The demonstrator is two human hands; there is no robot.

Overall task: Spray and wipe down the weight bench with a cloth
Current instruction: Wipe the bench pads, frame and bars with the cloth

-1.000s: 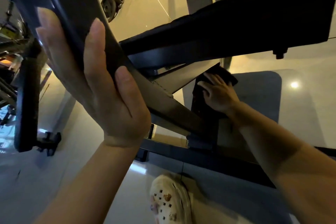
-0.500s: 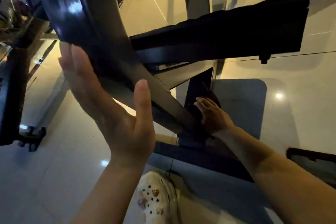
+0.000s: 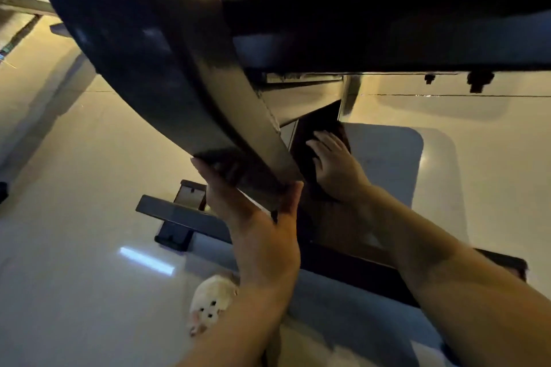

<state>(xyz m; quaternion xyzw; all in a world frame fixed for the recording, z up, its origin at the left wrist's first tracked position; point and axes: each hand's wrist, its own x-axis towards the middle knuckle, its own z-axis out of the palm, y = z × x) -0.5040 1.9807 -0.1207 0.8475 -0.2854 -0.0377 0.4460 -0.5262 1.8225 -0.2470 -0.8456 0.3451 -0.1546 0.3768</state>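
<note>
The weight bench fills the upper half of the head view: a dark padded backrest point(image 3: 155, 48) slants down from the upper left, and a black seat pad point(image 3: 387, 6) runs across the top right. My left hand point(image 3: 256, 211) cups the lower end of the backrest, thumb on one side and straight fingers on the other. Lower down, my right hand point(image 3: 334, 167) presses a dark cloth point(image 3: 307, 140) flat against the bench's upright frame post, fingers spread. No spray bottle shows.
The bench's dark base bar point(image 3: 179, 217) lies across the glossy tiled floor point(image 3: 89, 158). A grey mat point(image 3: 396, 164) lies under the frame at right. My white perforated shoe point(image 3: 211, 304) stands near the bottom centre. Bolt knobs point(image 3: 478, 80) hang under the seat.
My left hand slid down the backrest from its upper part to its lower end. My right hand with the cloth moved along the frame post, and the view shifted closer and lower.
</note>
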